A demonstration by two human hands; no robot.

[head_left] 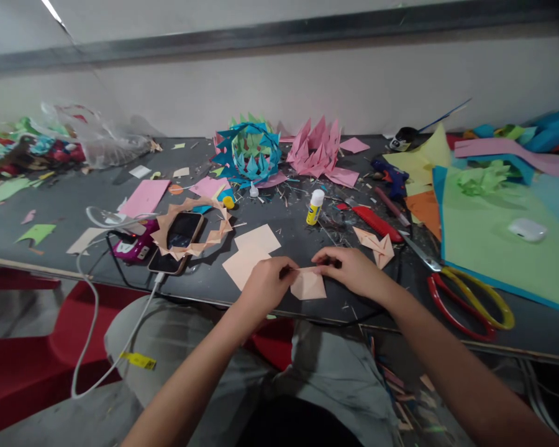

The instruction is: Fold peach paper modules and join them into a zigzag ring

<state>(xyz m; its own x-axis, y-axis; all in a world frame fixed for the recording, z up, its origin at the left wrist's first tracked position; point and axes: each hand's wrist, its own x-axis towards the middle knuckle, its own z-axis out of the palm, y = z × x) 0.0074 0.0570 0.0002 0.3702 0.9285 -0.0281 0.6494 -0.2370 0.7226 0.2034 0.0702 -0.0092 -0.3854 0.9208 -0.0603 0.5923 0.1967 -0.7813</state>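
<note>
Close to the table's front edge, a small peach paper piece (308,285) lies between my hands, its top edge apparently folded. My left hand (269,279) pinches that edge at its left corner. At the right corner, the fingers of my right hand (342,267) close on the same paper. Flat peach paper squares (245,264) overlap just left of my left hand. A folded peach paper unit (377,247) rests beyond my right wrist. Farther left, a peach ring of folded paper (221,233) sits over a phone (185,230).
A glue stick (315,208) stands upright ahead. Large scissors (466,298) and a red cutter (377,223) lie right. Blue (246,152) and pink (314,149) folded-paper forms stand behind. A white cable (90,292) hangs over the front edge at left. Green sheets (503,236) cover the right side.
</note>
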